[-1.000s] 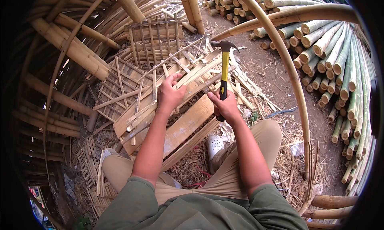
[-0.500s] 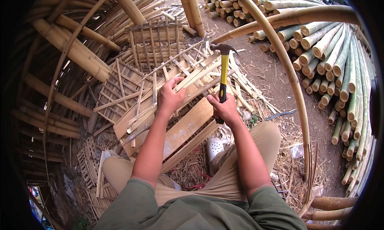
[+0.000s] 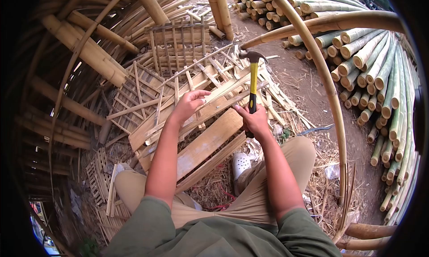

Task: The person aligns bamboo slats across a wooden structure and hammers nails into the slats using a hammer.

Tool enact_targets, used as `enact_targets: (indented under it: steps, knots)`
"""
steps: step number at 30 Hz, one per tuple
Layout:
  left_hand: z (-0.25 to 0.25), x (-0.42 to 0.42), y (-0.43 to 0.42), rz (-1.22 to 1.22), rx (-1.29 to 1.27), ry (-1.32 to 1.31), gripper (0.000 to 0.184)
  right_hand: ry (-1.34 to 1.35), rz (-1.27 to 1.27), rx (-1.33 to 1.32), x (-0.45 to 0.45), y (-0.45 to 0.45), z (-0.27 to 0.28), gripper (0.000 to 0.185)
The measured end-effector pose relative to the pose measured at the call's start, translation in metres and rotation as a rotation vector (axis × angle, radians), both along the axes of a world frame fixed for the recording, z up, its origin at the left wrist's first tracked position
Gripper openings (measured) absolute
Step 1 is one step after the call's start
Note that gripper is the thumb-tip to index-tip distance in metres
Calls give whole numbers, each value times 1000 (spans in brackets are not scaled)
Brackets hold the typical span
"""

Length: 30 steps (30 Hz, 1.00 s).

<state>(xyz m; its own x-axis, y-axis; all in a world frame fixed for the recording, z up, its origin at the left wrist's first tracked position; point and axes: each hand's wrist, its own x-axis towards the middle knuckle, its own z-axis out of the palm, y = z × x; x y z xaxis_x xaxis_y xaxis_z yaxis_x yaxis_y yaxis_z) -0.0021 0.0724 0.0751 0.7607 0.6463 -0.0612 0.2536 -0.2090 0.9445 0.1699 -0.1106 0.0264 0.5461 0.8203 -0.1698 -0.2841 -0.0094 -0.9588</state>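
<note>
My right hand [image 3: 255, 121] is wrapped round the black grip of a claw hammer [image 3: 253, 80], held upright with its dark head at the top and a yellow shaft. My left hand [image 3: 190, 106] is over pale bamboo strips [image 3: 219, 92], its fingers bent and pinched together; what lies between them is too small to make out. Beneath both hands is a lattice of split bamboo slats [image 3: 196, 80]. A wide flat bamboo board [image 3: 210, 143] slants below it, towards my knees.
Cut bamboo poles [image 3: 380, 74] are stacked at the right. A curved bamboo pole [image 3: 328, 87] arches down beside my right knee. A bamboo frame [image 3: 85, 49] stands at the left, a slatted panel [image 3: 178, 45] at the back. Shavings [image 3: 223, 183] litter the ground.
My left hand has shifted slightly, its fingers now pointing more to the right. The hammer and my right hand have moved a little to the right in view.
</note>
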Motion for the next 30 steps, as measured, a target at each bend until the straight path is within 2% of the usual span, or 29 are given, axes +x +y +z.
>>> enact_targets:
  steps: [3,10,15,19,21,22,25,30]
  knots:
    - [1,-9,6,-62,10,130,33,7,5,2,1,2,-6,51]
    - [7,-8,2,-77,137,226,34,25,-7,1,2,3,-9,47]
    - [-5,-14,-1,-138,388,203,31,80,0,-67,4,-1,-7,48]
    - [-1,-25,-2,-103,288,300,29,76,-32,-114,7,0,-18,46]
    - [-11,-38,5,-149,483,295,28,68,-33,-134,8,1,-22,46]
    - [-15,-42,7,-169,484,298,32,56,-44,-143,8,1,-23,45]
    - [-23,-52,0,-19,554,243,37,26,-38,-172,8,1,-29,44]
    - [-36,-65,-5,38,553,264,39,-36,-53,-221,10,-1,-37,44]
